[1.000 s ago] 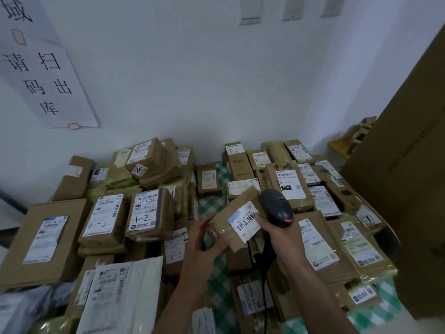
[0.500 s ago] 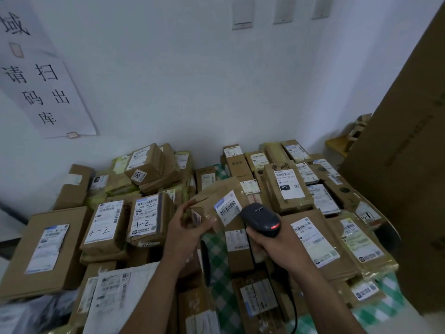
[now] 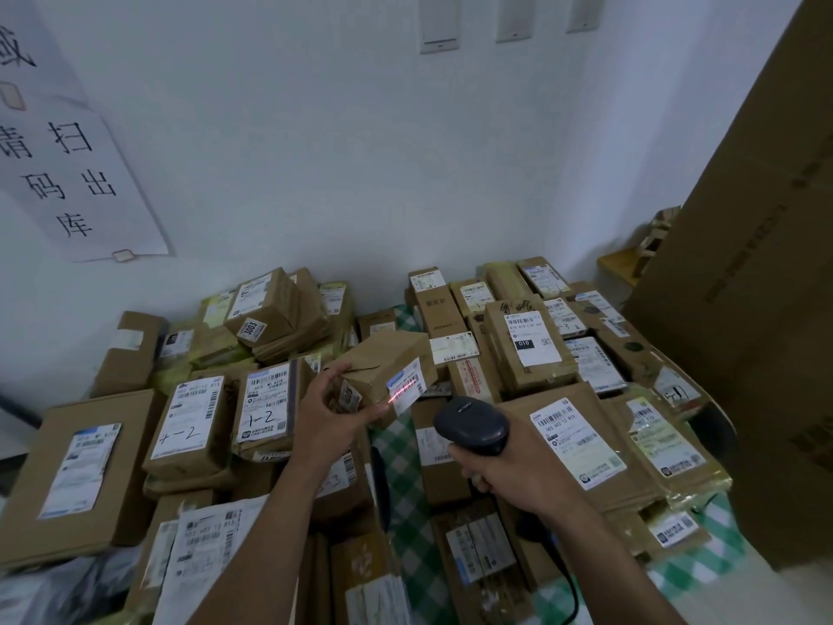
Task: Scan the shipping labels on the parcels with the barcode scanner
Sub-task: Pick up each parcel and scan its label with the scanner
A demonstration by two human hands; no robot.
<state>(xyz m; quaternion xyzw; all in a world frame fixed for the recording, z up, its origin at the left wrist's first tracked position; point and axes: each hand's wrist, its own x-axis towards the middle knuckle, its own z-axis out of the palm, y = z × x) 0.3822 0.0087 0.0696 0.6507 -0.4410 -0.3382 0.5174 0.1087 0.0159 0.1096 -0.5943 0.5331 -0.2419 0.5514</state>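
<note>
While the left hand (image 3: 331,408) pinches the small brown parcel (image 3: 383,358) by its near end, aloft just left of the barcode scanner (image 3: 471,424) clenched in the right hand's (image 3: 509,471) grip, the red line (image 3: 399,394) crosses the shipping label (image 3: 412,376) slantwise. A wobble of the pinched box could slide the beam off the barcode, or onto a neighbouring label in the pile (image 3: 545,354) beyond the scanner, logging the wrong parcel.

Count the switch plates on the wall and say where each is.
3, in a row high on the wall: left plate, middle plate, right plate, each cut off by the top edge. More may lie out of view.
</note>
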